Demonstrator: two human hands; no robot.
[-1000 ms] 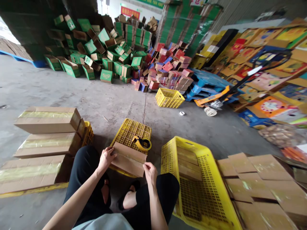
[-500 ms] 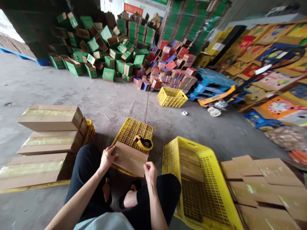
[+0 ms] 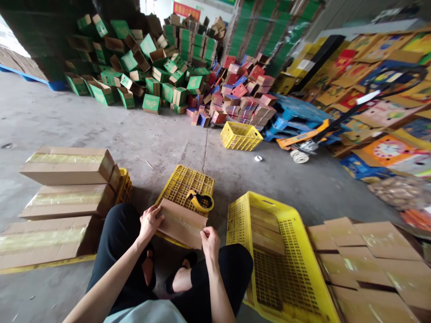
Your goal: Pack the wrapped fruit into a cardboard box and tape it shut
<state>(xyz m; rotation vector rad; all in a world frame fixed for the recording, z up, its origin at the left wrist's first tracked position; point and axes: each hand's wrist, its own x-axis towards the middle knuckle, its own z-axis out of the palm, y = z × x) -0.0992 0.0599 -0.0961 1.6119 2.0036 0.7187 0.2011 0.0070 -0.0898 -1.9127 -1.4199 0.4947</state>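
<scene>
A brown cardboard box (image 3: 180, 223) lies across the near part of an upturned yellow crate (image 3: 188, 179) in front of my knees. My left hand (image 3: 150, 223) grips its left end, thumb on top. Its right end is pinched by my right hand (image 3: 210, 243), with the fingers curled in. How deep the box is cannot be told from here. Just beyond it, a yellow-and-black tape dispenser (image 3: 201, 201) rests on the crate.
Taped cardboard boxes (image 3: 67, 197) are stacked at left. A large yellow crate (image 3: 291, 273) at right holds several cartons, beside more cardboard boxes (image 3: 377, 264). Farther off are a small yellow crate (image 3: 240, 135), a pallet jack (image 3: 305, 139) and piled green boxes (image 3: 151, 103).
Both hands keep their hold on the cardboard box, which stays in place. Only the camera view has shifted slightly.
</scene>
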